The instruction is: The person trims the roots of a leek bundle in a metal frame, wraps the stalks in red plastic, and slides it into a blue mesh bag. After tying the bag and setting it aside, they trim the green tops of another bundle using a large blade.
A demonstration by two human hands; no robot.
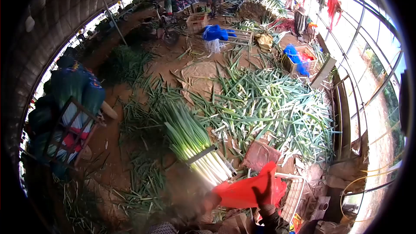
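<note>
A red plastic bag (240,193) is spread out low in front of me, between my two hands. My left hand (210,201), blurred and in shadow, is closed at the bag's left edge. Against the bag's right part, my right hand (264,190) is raised with thumb and fingers apart. Just beyond the bag lies a thick bundle of long green onions (186,134), white ends toward me and green leaves pointing away. A dark band (201,154) crosses the bundle near its white stalks.
Loose leaves (277,108) cover much of the ground ahead. Wrapped onion bundles (73,91) and a metal rack (71,130) stand at left. A crate with blue netting (301,58) is at the right wall, a plastic crate (197,23) farther back. A person (300,21) is at the far right.
</note>
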